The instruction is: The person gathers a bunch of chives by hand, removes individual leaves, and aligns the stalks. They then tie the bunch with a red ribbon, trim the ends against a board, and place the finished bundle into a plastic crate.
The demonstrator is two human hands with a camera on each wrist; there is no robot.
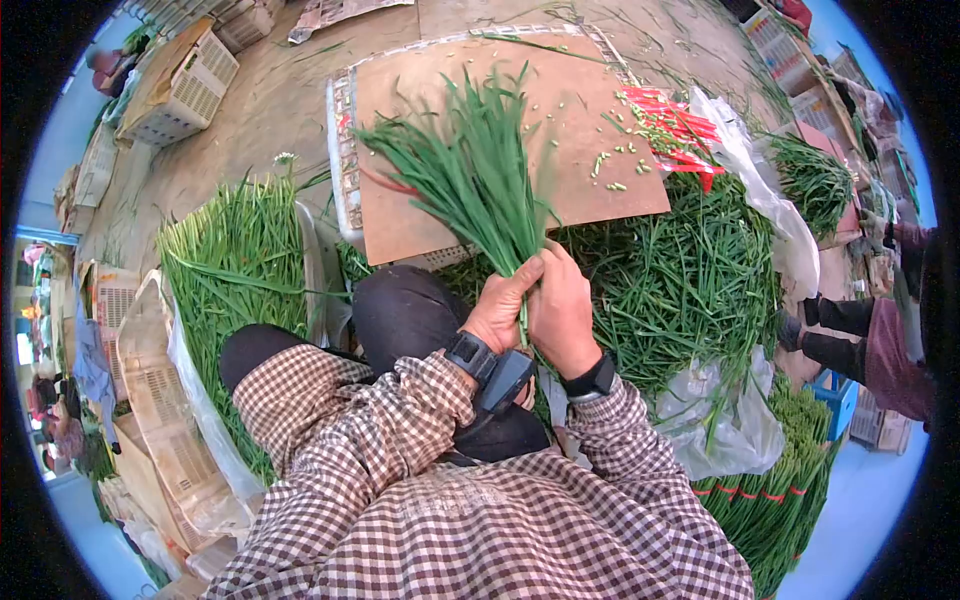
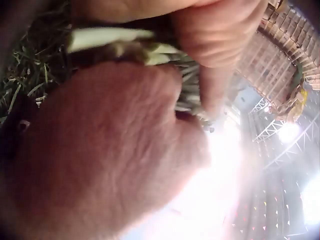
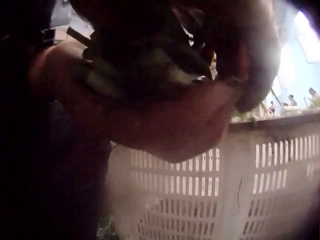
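Observation:
A bunch of long green chives (image 1: 480, 180) fans out away from me, leaves up and stems down, in front of my lap in the head view. My left hand (image 1: 496, 312) grips the bunch low on the stems, its thumb along them. Beside it my right hand (image 1: 562, 315) closes round the same stems from the other side, and the two hands touch. Pale stem ends (image 2: 112, 39) stick out between the hands in the left wrist view. In the dark right wrist view, curled fingers (image 3: 165, 125) cover most of the stems.
A brown board (image 1: 400, 215) lies ahead, scattered with small green bits and red ties (image 1: 685, 120). Loose greens (image 1: 665, 285) are heaped to the right, near plastic sheeting (image 1: 720, 420) and banded bundles (image 1: 765, 530). Upright greens (image 1: 235, 240) stand at left beside a crate (image 1: 160, 385).

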